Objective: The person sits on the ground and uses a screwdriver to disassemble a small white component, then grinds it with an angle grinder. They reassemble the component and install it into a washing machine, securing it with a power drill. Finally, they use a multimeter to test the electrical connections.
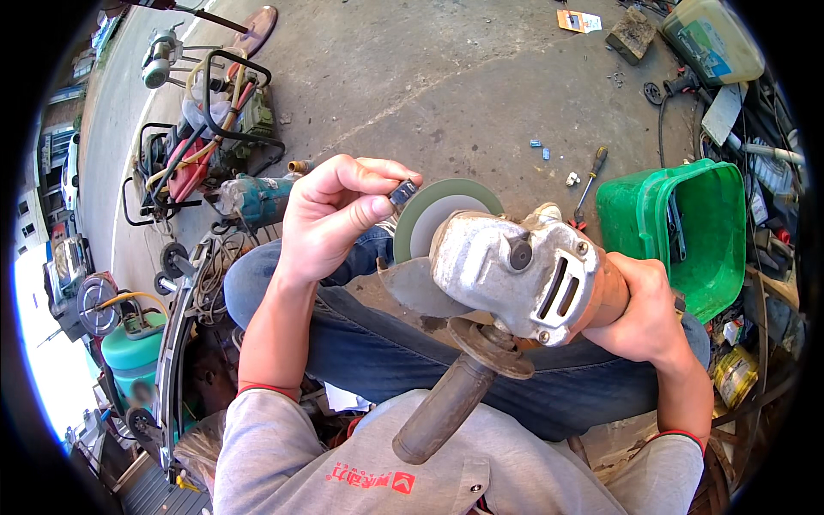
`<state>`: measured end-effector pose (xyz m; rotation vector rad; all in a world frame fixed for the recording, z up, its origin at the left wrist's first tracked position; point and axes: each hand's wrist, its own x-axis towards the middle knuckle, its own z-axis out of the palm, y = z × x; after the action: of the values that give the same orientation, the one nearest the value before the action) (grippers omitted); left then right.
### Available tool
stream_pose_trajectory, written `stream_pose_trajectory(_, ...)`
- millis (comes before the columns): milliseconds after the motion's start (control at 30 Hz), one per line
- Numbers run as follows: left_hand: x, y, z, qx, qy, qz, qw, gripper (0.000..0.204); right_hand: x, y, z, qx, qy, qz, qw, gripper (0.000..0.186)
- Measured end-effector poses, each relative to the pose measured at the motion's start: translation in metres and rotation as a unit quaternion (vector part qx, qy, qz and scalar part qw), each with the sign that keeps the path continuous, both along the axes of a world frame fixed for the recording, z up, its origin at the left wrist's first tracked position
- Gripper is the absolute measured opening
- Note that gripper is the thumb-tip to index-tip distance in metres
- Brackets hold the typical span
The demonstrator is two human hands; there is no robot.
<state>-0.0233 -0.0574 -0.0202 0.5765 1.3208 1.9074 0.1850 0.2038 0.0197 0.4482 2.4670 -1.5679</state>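
Small dark block pinched in fingers of left hand, beside rim of green-edged disc; whether touching, cannot tell. Disc belongs to angle grinder, its orange rear body wrapped by fingers of right hand. Side handle points toward grey shirt. Beyond, on floor: screwdriver, green bucket.

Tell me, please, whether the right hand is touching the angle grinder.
Touching: the head view shows the right hand against the angle grinder, curled over its orange section.
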Motion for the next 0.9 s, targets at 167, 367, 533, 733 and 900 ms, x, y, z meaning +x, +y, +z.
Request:
stream_pose_trajectory(167,0.0003,0.0002,0.0002,0.0,0.002,-0.002,1.0,0.011,-0.0004,-0.0002,0.0004,0.001,0.003,0.0,1.0,0.027)
stream_pose_trajectory(367,0.0,-0.0001,-0.0008,0.0,0.004,-0.004,1.0,0.012,-0.0006,-0.0008,-0.0001,0.01,0.011,-0.001,1.0,0.027)
stream_pose_trajectory(533,0.0003,0.0006,0.0,0.0,0.006,-0.002,1.0,0.011,-0.0012,-0.0004,0.0013,0.006,0.002,0.003,1.0,0.027)
stream_pose_trajectory(733,0.0008,0.001,0.0007,-0.002,0.004,-0.001,1.0,0.011,-0.001,-0.0004,0.001,0.0,-0.001,0.0,1.0,0.028)
stream_pose_trajectory(900,0.0004,0.0007,0.0004,-0.002,0.007,-0.001,1.0,0.011,-0.0004,0.0001,0.0,0.003,-0.003,0.002,1.0,0.028)
